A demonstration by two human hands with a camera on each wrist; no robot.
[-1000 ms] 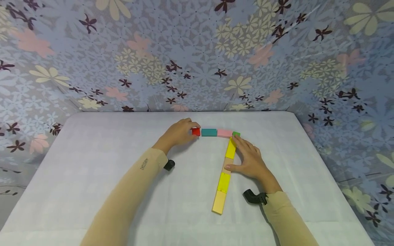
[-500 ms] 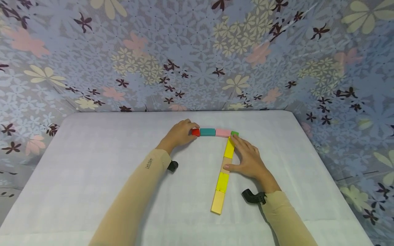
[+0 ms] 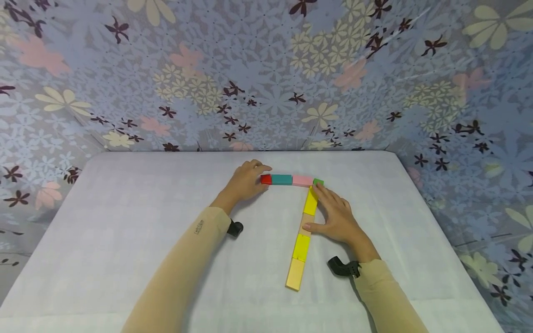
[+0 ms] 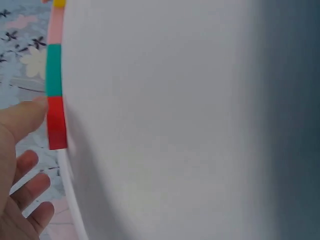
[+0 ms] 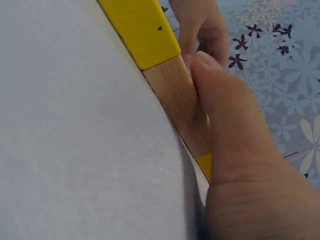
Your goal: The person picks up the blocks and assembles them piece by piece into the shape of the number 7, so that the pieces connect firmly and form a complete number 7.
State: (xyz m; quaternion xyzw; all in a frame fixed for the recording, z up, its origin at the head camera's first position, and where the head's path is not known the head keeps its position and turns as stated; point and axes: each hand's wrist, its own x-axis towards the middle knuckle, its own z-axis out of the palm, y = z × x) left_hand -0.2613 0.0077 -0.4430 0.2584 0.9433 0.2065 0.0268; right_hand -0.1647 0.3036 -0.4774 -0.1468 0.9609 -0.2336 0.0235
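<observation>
My left hand [image 3: 244, 181] is at the left end of a short row of blocks, thumb and forefinger spread around the red block [image 3: 266, 179]. In the left wrist view one digit lies against or just beside that block's edge; the other fingers are loose. Rightward follow a teal block [image 3: 281, 180], a pink block [image 3: 302, 181] and a green block [image 3: 319, 181]. My right hand [image 3: 339, 217] lies beside the second row, fingertips at the green block and the upper yellow block [image 3: 310, 202]. Its thumb touches the side of the plain wooden block [image 5: 175, 97].
Below the wooden block the row continues with another yellow block [image 3: 301, 247] and a pale yellow block [image 3: 295, 274]. A white cloth covers the table [image 3: 158, 240]. Flower-patterned fabric [image 3: 266, 83] stands behind and at both sides. Each wrist wears a black camera.
The red block has closed up against the teal block. My left thumb and forefinger have since spread a little away from it. The right hand has stayed in place.
</observation>
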